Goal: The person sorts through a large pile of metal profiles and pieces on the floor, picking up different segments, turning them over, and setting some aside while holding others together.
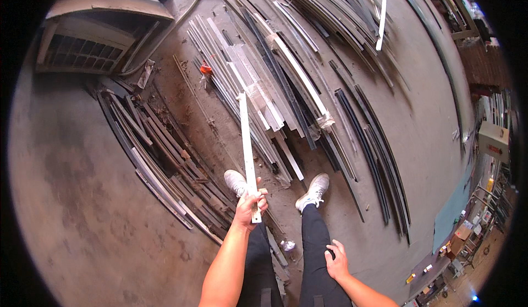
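Left grip: fingers and thumb wrapped around a white bar, left hand [251, 208] near its lower end.
White bar [246, 136]: raised in front of the body, long way pointing up-frame, far end overlapping the bundle in view; contact there, cannot tell.
Right hand [336, 260]: on the right thigh, fingers loosely bent, nothing seen in it.
Legs: dark trousers [314, 233], light shoes [314, 191] planted apart.
Scrap: crumpled white scrap [287, 245] on the floor between the legs.
Ahead: wrapped bundle [258, 89] of pale and dark lengths, clear film around part; orange piece [205, 69] at its left side.
Left pile: brown, rusty-looking strips [162, 142], roughly side by side.
Right: black bars [358, 131] on the floor; farther up, another pile, short white strip [381, 23] at its right.
Far right: pale box [494, 141], blue-green panel [454, 208], clutter.
Floor: grey-brown, stained [66, 197].
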Demonstrator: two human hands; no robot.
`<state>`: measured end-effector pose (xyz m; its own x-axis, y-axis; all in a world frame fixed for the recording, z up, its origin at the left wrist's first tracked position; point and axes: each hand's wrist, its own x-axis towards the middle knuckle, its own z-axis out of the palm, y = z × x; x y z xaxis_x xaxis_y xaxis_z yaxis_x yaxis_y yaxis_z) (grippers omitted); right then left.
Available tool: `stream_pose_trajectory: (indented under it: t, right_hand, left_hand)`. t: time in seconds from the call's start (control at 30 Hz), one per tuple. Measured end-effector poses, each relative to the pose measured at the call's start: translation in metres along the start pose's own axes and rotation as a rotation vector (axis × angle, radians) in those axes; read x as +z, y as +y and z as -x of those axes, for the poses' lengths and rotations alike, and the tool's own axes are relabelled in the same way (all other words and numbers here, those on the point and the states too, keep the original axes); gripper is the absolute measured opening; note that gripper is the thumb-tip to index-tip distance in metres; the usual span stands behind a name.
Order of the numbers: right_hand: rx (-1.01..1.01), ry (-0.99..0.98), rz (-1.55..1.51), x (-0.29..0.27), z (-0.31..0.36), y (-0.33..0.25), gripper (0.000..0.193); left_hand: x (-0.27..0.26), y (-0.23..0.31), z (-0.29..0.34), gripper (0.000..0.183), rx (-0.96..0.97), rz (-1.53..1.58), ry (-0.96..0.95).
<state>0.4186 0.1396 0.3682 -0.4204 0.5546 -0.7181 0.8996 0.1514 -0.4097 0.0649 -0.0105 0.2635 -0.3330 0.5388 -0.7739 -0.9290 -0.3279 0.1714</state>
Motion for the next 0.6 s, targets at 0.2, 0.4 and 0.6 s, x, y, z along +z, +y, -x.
stream_pose_trajectory:
  t: [0.2,0.4,0.6]
  right_hand:
    - [-0.007,0.000,-0.006,0.003,0.000,0.009,0.028]
    - [-0.042,0.018,-0.010,0.010,0.001,0.016,0.029]
    - [-0.035,0.008,-0.004,0.008,0.000,0.016,0.029]
  left_hand:
    - [0.013,-0.008,-0.006,0.070,-0.010,-0.089,-0.001]
    - [0.017,-0.017,-0.018,0.066,0.007,-0.128,0.033]
    - [0.016,-0.018,-0.097,0.069,0.078,-0.345,-0.030]
